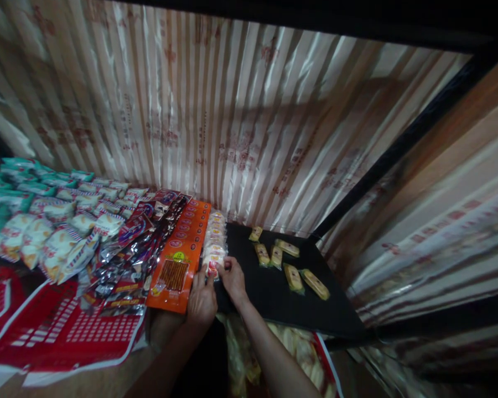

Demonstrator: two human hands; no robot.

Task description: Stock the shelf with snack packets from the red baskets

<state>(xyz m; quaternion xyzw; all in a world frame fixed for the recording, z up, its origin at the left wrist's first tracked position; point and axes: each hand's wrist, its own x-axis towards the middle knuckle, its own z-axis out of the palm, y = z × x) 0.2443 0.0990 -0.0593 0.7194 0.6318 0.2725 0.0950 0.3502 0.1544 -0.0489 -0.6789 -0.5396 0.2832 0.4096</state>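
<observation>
A row of small white snack packets (216, 235) runs from the back of the black shelf (251, 290) toward me. At its front end, my left hand (202, 297) has its fingers closed against the left side of the nearest white packet (212, 266), which bears a red mark. My right hand (233, 281) pinches the same packet from the right. Just left of the row lies an orange snack bag (177, 260) printed with brown sticks; my left wrist is beside its lower edge. Several small yellow wrapped cakes (294, 277) lie scattered right of my right hand.
Dark shiny packets (126, 251), white-and-blue bags (62, 249) and green bags (14, 190) pile up on the left. Red baskets (66, 326) stand below. Under the shelf, a container holds pale packets (302, 351). A black post (382, 160) slants at the right; pleated sheeting (232, 110) hangs behind.
</observation>
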